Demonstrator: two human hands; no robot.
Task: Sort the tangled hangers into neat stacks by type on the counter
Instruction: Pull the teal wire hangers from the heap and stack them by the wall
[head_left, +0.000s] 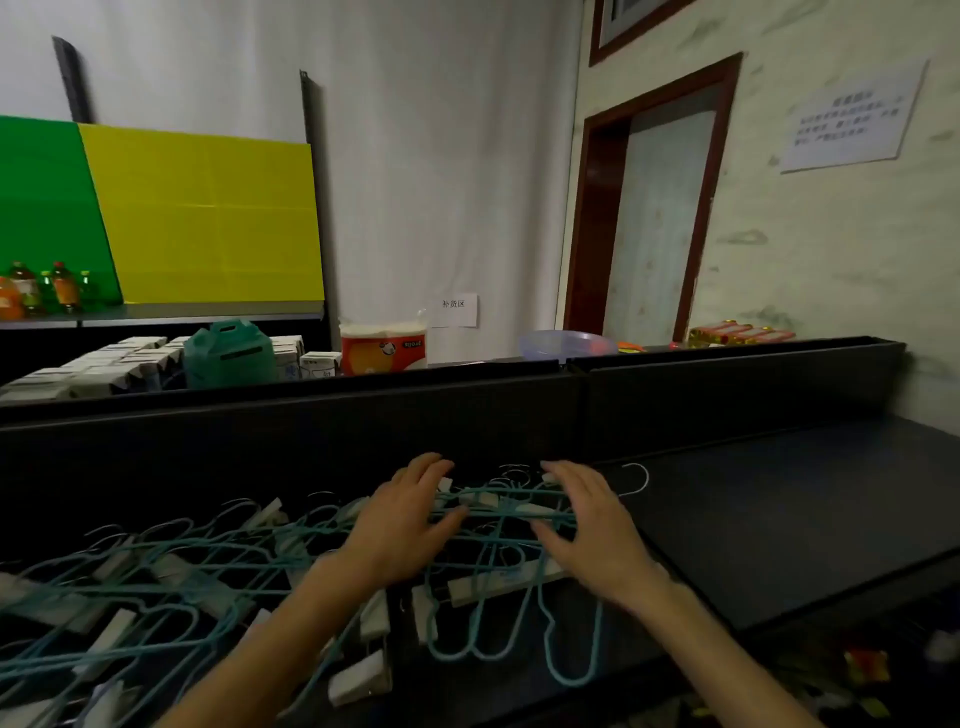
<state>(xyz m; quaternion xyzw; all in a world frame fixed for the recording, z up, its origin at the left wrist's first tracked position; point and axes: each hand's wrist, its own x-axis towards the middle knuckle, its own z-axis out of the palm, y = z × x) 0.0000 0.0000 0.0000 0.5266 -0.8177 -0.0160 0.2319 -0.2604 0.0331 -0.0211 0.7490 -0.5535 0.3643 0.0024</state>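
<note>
The upper room was evenly, fairly brightly lit, while the dark counter (779, 509) lay dim and underexposed. Wide-angle distortion bent lines toward the edges. Soft blur covered the whole frame, worst at the bottom corners.

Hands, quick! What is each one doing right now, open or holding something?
Left hand: open, fingers spread flat on the teal hangers.
Right hand: open, fingers spread over the same hangers, gripping nothing.
</note>
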